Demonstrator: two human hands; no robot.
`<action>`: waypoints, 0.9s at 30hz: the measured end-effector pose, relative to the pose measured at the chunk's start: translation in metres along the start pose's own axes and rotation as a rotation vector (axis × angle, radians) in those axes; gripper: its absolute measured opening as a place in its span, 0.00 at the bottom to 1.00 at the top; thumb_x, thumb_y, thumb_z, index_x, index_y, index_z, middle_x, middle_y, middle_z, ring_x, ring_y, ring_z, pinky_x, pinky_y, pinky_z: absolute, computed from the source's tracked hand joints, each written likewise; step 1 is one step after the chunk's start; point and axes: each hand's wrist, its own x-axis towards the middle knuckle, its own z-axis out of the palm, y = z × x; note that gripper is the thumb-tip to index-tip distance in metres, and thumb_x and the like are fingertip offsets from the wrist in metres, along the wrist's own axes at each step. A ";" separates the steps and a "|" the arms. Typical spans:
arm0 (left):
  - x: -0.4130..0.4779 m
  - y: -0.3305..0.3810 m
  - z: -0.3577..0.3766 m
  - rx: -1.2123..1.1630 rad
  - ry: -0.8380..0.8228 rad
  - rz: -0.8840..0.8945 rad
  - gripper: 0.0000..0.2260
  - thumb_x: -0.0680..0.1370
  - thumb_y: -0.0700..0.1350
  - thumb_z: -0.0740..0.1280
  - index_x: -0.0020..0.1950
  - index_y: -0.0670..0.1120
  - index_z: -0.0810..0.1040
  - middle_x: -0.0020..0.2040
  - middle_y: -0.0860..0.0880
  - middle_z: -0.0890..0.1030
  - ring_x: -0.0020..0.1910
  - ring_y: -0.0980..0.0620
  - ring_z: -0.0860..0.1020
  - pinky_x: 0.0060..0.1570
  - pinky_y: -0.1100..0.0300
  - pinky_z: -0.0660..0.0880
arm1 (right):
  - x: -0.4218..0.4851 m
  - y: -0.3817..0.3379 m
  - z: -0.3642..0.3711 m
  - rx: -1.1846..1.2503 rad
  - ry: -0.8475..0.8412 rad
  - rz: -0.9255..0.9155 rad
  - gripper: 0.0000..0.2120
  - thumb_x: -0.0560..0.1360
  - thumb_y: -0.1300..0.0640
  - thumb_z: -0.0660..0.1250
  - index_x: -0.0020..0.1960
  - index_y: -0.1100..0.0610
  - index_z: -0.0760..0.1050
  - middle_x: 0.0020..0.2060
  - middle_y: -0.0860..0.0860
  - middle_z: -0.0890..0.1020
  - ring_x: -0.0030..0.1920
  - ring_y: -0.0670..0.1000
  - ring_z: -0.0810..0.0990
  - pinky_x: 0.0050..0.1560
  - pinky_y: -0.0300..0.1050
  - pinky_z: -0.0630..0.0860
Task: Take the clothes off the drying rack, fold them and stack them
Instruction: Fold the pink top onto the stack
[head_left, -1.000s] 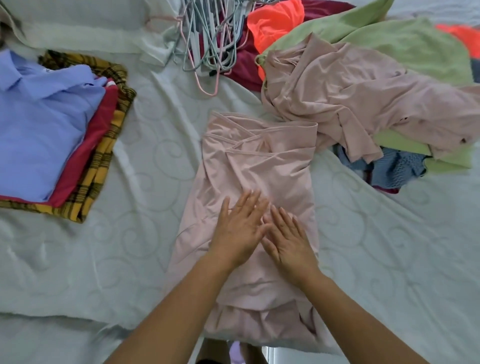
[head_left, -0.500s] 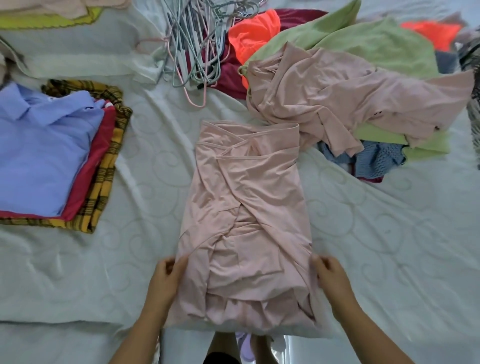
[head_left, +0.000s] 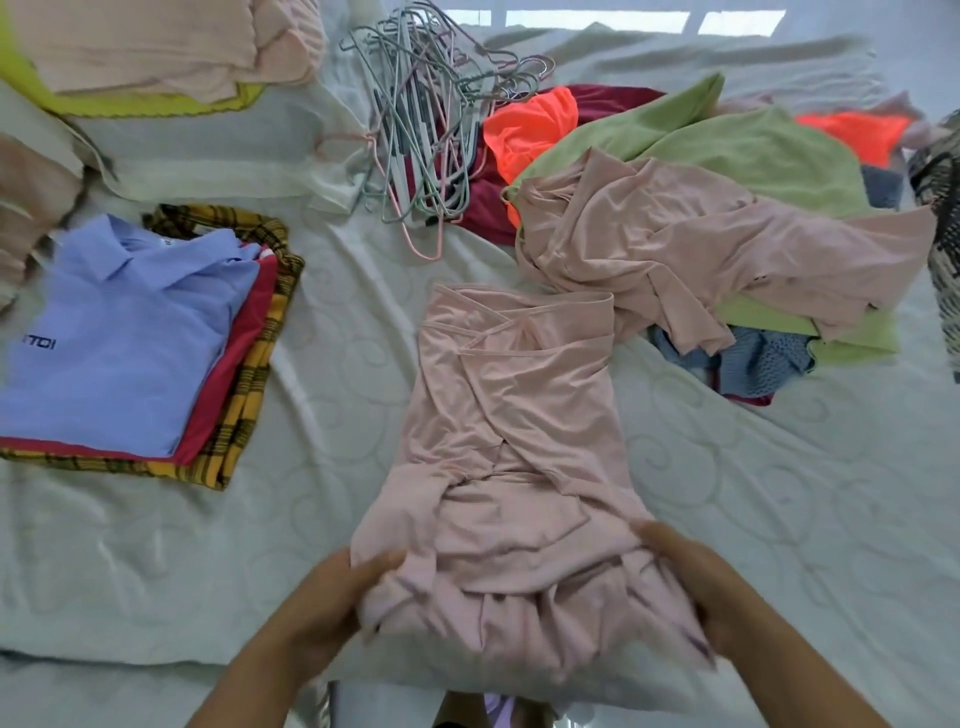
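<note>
A pale pink garment (head_left: 514, 405) lies lengthwise on the white bed sheet (head_left: 337, 415), folded into a long narrow strip. My left hand (head_left: 332, 597) grips its near left corner, thumb curled over the cloth. My right hand (head_left: 691, 577) grips the near right corner, where the fabric is bunched and lifted a little. A folded stack (head_left: 130, 338) sits at the left: blue polo shirt on top, red garment and yellow plaid cloth beneath. An unfolded heap (head_left: 701, 208) at the right holds another pink garment, light green, orange, maroon and blue pieces.
A bundle of wire hangers (head_left: 421, 135) lies at the top centre. Another folded pile (head_left: 145, 47) of pink over yellow-green sits at the top left. The bed's near edge runs along the bottom of the view, with my feet (head_left: 493, 712) below it.
My hands left the middle of the pink garment, moved apart to its near corners, and now grip and lift that end, bunching the fabric. The view has tilted up.
</note>
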 end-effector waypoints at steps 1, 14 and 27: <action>0.003 0.023 0.006 -0.040 0.004 0.026 0.13 0.67 0.43 0.71 0.48 0.37 0.82 0.50 0.36 0.82 0.40 0.46 0.83 0.37 0.57 0.81 | 0.004 -0.020 0.004 0.005 0.012 -0.003 0.12 0.78 0.61 0.60 0.43 0.69 0.75 0.40 0.63 0.80 0.37 0.49 0.83 0.43 0.40 0.77; 0.158 0.108 -0.006 0.332 0.424 0.218 0.12 0.77 0.50 0.65 0.50 0.41 0.76 0.52 0.40 0.80 0.45 0.47 0.78 0.44 0.56 0.73 | 0.099 -0.100 0.009 0.016 0.370 -0.341 0.17 0.75 0.46 0.65 0.48 0.61 0.74 0.45 0.56 0.77 0.42 0.52 0.75 0.38 0.41 0.70; 0.162 0.128 0.011 0.186 0.179 0.040 0.20 0.72 0.49 0.71 0.61 0.43 0.74 0.52 0.46 0.81 0.49 0.48 0.80 0.45 0.57 0.76 | 0.108 -0.108 0.032 0.063 0.162 -0.149 0.33 0.69 0.43 0.71 0.66 0.63 0.71 0.60 0.55 0.76 0.60 0.58 0.75 0.64 0.55 0.70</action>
